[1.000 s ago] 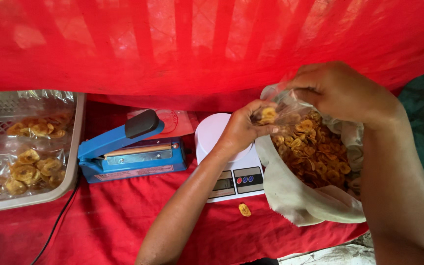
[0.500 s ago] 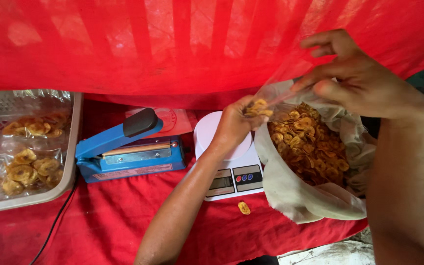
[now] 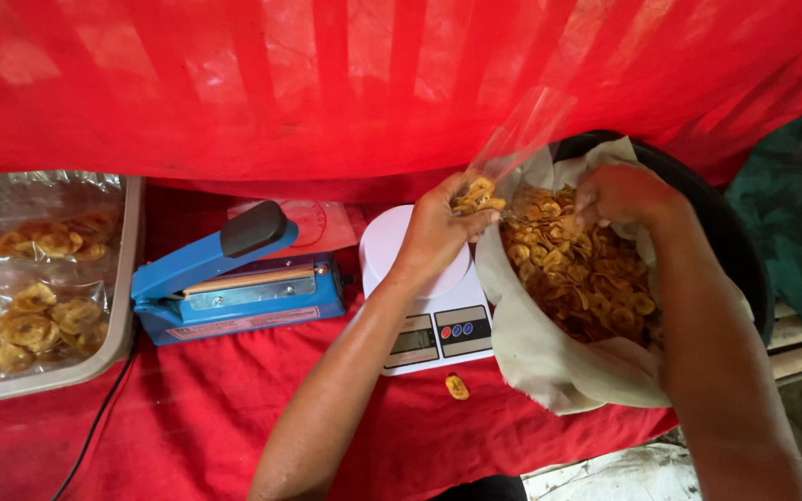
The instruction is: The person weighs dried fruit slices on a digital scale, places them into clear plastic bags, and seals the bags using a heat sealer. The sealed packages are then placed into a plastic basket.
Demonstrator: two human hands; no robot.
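Pinching the mouth of a clear bag [image 3: 512, 148] with a few chips in it, the left hand [image 3: 438, 232] holds it over the white scale [image 3: 429, 306]. Just beside it, the right hand [image 3: 619, 195] digs into the chips [image 3: 577, 269] in the lined tub [image 3: 698, 195], fingers buried, so I cannot tell its grip. A blue sealer [image 3: 234, 278] and a tray [image 3: 95, 357] of filled bags sit to the left on the red cloth [image 3: 187, 408].

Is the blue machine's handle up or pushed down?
Up. The blue heat sealer sits on the red cloth with its black-tipped handle raised at a slant, a gap showing beneath it.
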